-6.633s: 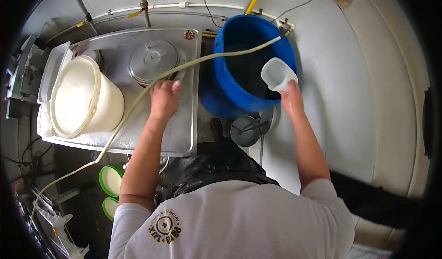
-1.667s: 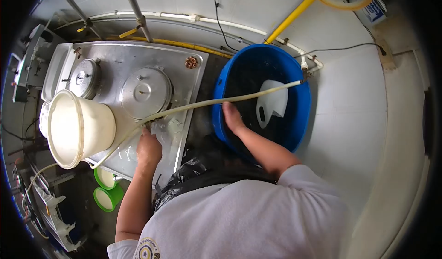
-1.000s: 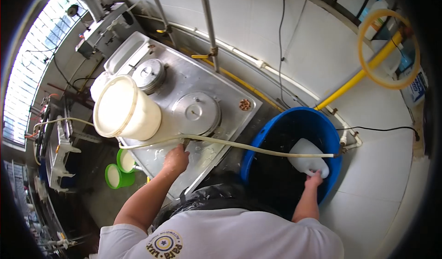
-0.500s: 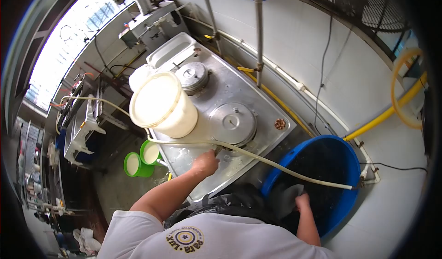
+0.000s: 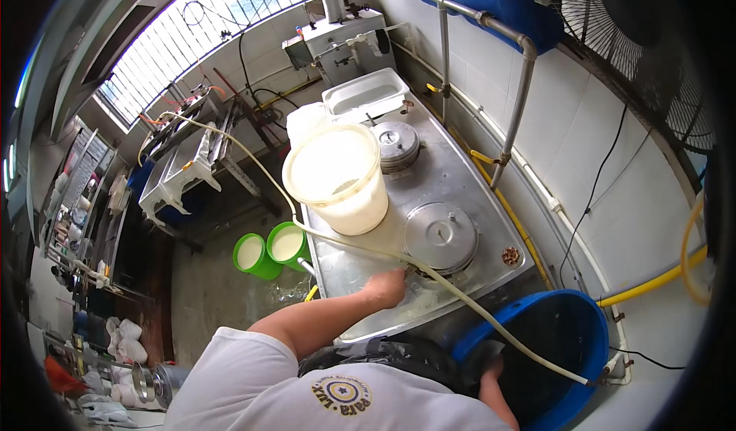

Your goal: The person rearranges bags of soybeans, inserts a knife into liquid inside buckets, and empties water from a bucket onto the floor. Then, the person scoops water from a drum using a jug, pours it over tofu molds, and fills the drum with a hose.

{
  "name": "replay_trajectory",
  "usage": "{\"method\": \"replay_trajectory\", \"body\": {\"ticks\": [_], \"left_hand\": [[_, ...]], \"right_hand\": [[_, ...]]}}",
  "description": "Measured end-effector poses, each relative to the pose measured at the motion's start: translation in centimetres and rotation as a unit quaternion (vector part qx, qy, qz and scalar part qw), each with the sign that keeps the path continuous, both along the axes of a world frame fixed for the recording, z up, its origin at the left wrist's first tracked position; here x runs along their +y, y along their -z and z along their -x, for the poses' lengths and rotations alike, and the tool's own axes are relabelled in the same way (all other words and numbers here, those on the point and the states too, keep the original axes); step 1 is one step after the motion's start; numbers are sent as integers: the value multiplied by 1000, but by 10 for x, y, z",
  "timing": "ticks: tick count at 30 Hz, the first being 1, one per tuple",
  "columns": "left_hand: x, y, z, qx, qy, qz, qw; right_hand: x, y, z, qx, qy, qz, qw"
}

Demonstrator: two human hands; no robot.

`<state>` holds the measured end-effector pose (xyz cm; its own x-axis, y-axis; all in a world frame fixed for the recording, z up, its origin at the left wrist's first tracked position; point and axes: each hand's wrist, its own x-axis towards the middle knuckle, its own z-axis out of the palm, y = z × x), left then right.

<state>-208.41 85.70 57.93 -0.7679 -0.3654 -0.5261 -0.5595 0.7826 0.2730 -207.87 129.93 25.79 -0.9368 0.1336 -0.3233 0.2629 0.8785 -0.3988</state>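
Right hand: my right hand (image 5: 494,367) is down inside the blue tub (image 5: 563,294); grip looks closed on a plastic jug (image 5: 481,354), shadowed and half hidden.
Jug: within the tub, near the rim closest to me; how full, cannot tell.
Left hand: my left hand (image 5: 386,287) is over the steel bench (image 5: 349,271), fingers at the near side of a round metal lid (image 5: 441,235), just beside the hose (image 5: 502,330); fingertips hidden, cannot tell whether that grip is clenched.
Hose: runs across bench and tub mouth.
Progress, my reading: mid-dip. Jug is in the tub, not lifted clear; that lift is undone. Both round lids sit shut on the bench.
Green buckets: the two green buckets (image 5: 265,267) on the floor hold something white, near their brims; that filling looks done.
Cream bucket: the cream bucket (image 5: 353,210) stands upright on the bench; glare hides its level.
Shirt print: "Para·LUX" in gold, beside a roundel; its ring lettering too small to trust.
Other labels: none legible on tub, lids or buckets.
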Motion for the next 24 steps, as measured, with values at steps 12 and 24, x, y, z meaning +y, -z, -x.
{"method": "replay_trajectory", "body": {"ticks": [12, 24], "left_hand": [[-1, 4, -4, 21, 21, -1, 1000], [-9, 13, -8, 63, 24, -19, 998]], "right_hand": [[17, 206, 14, 97, -515, -342, 780], [49, 143, -25, 263, -500, -178, 806]]}}
